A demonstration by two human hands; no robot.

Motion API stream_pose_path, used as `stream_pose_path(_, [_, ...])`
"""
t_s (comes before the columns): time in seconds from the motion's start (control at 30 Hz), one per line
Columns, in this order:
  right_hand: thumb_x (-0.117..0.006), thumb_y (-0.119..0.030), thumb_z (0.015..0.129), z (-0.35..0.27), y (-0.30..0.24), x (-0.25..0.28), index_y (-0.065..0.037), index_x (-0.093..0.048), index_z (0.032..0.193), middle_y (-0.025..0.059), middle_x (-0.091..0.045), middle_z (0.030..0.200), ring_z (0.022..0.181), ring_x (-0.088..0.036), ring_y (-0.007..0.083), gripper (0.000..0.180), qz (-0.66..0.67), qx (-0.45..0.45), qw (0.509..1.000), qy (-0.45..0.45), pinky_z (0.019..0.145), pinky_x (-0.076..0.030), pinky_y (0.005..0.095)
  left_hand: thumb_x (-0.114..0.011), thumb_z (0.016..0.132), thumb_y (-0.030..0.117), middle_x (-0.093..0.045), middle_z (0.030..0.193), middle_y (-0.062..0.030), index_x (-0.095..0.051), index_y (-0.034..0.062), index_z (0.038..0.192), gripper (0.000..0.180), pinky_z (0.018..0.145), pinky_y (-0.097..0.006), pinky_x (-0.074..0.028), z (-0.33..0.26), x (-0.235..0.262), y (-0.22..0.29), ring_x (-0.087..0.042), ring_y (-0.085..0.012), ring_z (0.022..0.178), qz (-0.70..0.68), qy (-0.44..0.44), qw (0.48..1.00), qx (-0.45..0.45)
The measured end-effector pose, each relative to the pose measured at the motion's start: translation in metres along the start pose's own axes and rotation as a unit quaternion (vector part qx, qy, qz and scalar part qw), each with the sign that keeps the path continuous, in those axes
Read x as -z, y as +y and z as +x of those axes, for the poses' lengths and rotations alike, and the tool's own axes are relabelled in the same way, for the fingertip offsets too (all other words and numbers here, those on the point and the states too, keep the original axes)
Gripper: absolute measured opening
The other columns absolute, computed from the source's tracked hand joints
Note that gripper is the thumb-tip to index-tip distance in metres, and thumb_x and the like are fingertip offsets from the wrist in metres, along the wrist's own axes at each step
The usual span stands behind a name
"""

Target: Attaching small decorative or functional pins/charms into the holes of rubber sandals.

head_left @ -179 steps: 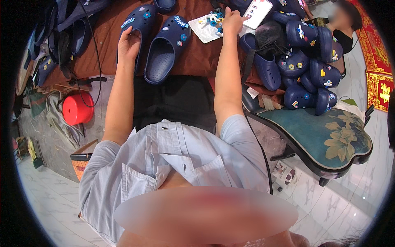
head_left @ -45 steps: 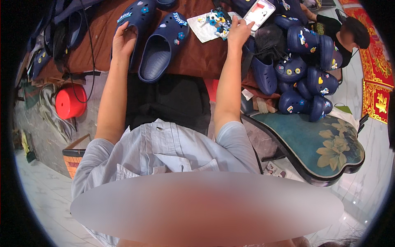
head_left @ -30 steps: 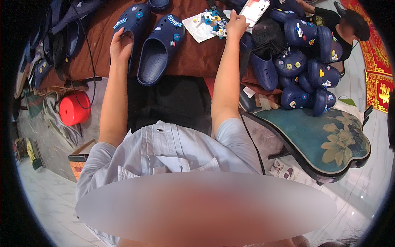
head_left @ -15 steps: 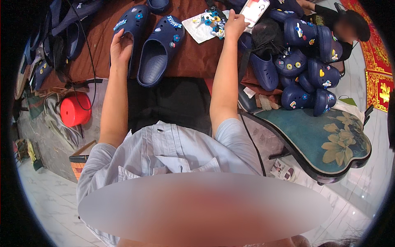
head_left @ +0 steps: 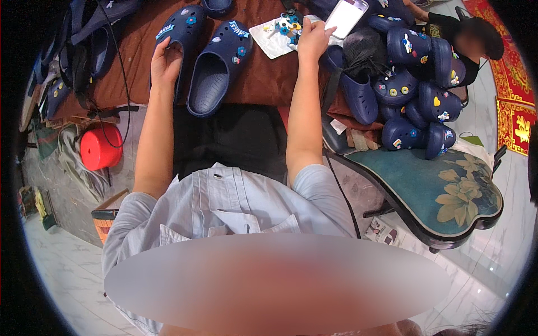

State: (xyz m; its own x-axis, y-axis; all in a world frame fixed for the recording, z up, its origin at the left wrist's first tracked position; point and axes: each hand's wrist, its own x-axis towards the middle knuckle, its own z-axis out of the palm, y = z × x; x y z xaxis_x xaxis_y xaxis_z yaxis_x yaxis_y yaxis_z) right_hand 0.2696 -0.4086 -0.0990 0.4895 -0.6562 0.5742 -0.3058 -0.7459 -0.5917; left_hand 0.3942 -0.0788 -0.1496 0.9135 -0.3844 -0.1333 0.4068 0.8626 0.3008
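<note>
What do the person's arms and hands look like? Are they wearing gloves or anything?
No gloves. Both hands, left hand and right hand, are bare, and so are the forearms. The person wears a pale blue-grey shirt with short sleeves ending near the elbows. No watch or rings show.

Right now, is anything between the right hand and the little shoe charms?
Nothing visible. The right hand already rests at the pile of charms on the white sheet; the left hand holds a navy clog.

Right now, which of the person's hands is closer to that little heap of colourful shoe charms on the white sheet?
The right hand. It rests at the edge of the charm heap, touching or nearly touching it. The left hand is well off to the left, gripping a navy clog.
</note>
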Motion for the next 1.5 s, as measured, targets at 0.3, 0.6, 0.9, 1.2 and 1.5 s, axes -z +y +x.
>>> stream_pose_path(0.3, [-0.064, -0.023, 0.083, -0.011, 0.0, -0.009, 0.0, -0.058, 0.08, 0.0213, -0.059, 0.106, 0.09, -0.057, 0.0397, 0.024, -0.036, 0.125, 0.991, 0.045, 0.076, -0.046, 0.0455, -0.064, 0.081, 0.003, -0.063, 0.101, -0.0104, -0.059, 0.0018, 0.099, 0.018, 0.095, -0.033, -0.041, 0.0, 0.001, -0.005, -0.057, -0.0227, 0.099, -0.009, -0.047, 0.999, 0.006])
stream_pose_path(0.6, [-0.065, -0.016, 0.081, -0.018, -0.001, -0.013, -0.002, -0.057, 0.079, 0.012, -0.059, 0.085, 0.082, -0.054, 0.0342, 0.016, -0.036, 0.141, 0.988, 0.056, 0.07, -0.045, 0.044, -0.064, 0.081, 0.002, -0.063, 0.1, -0.0104, -0.058, 0.0018, 0.1, 0.02, 0.094, -0.032, -0.042, 0.014, 0.024, 0.003, -0.058, -0.0226, 0.099, -0.027, -0.066, 0.997, 0.011])
stream_pose_path(0.9, [-0.062, -0.023, 0.085, -0.013, -0.003, -0.014, 0.0, -0.057, 0.087, 0.0405, -0.037, 0.127, 0.106, -0.048, 0.0507, 0.024, 0.017, 0.097, 0.991, 0.085, 0.089, -0.041, 0.0516, -0.063, 0.081, 0.004, -0.063, 0.105, -0.0122, -0.058, 0.0017, 0.101, 0.02, 0.096, -0.035, -0.041, 0.015, 0.03, 0.008, -0.058, -0.0246, 0.101, -0.038, -0.079, 0.996, 0.02])
stream_pose_path(1.2, [-0.058, -0.032, 0.087, 0.017, 0.014, -0.018, -0.002, -0.057, 0.09, 0.0448, -0.039, 0.121, 0.116, -0.04, 0.0558, 0.03, 0.027, -0.023, 0.999, 0.019, 0.089, -0.04, 0.0543, -0.063, 0.08, -0.001, -0.064, 0.096, -0.008, -0.06, 0.0029, 0.093, 0.014, 0.084, -0.032, -0.047, 0.003, 0.007, 0.001, -0.061, -0.0213, 0.09, -0.011, -0.045, 0.999, 0.018])
stream_pose_path(1.5, [-0.059, -0.036, 0.086, 0.016, 0.011, -0.023, -0.006, -0.057, 0.089, 0.044, -0.033, 0.128, 0.107, -0.05, 0.0532, 0.03, 0.02, -0.008, 0.999, 0.026, 0.084, -0.045, 0.0526, -0.062, 0.081, 0.0, -0.063, 0.099, -0.0097, -0.059, 0.0025, 0.096, 0.016, 0.087, -0.033, -0.046, 0.003, 0.009, 0.001, -0.06, -0.0223, 0.093, -0.016, -0.069, 0.997, 0.026])
